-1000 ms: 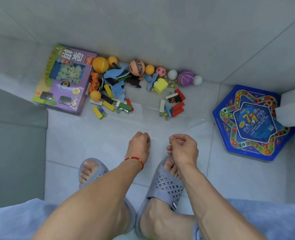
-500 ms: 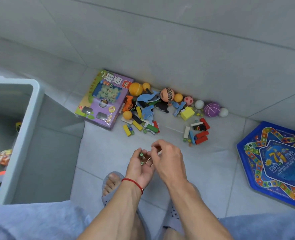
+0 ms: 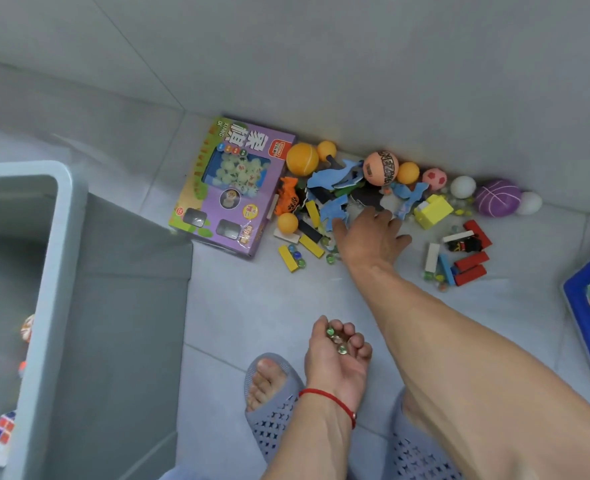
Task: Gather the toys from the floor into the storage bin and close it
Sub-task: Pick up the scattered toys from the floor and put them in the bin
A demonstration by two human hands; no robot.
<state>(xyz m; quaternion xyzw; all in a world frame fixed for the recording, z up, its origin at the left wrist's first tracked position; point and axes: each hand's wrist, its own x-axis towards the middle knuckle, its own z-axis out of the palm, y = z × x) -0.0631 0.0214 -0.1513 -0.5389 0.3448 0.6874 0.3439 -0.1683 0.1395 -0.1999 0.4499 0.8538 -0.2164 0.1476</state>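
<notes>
Most of the toys are still on the grey tiled floor [image 3: 252,306]; I see only a few inside the open grey plastic storage bin [image 3: 61,271] at left. My left hand [image 3: 335,362] cups a few green glass marbles [image 3: 336,339], fingers curled; my right hand [image 3: 369,237], fingers spread and holding nothing, reaches over the loose pile of blue foam shapes [image 3: 335,174] by the wall.

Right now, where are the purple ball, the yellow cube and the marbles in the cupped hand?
purple ball [image 3: 498,197], head view, middle of its striped top.
yellow cube [image 3: 434,210], head view, its upper face.
marbles [image 3: 337,339], head view, cluster lying in the left hand [image 3: 336,362].
</notes>
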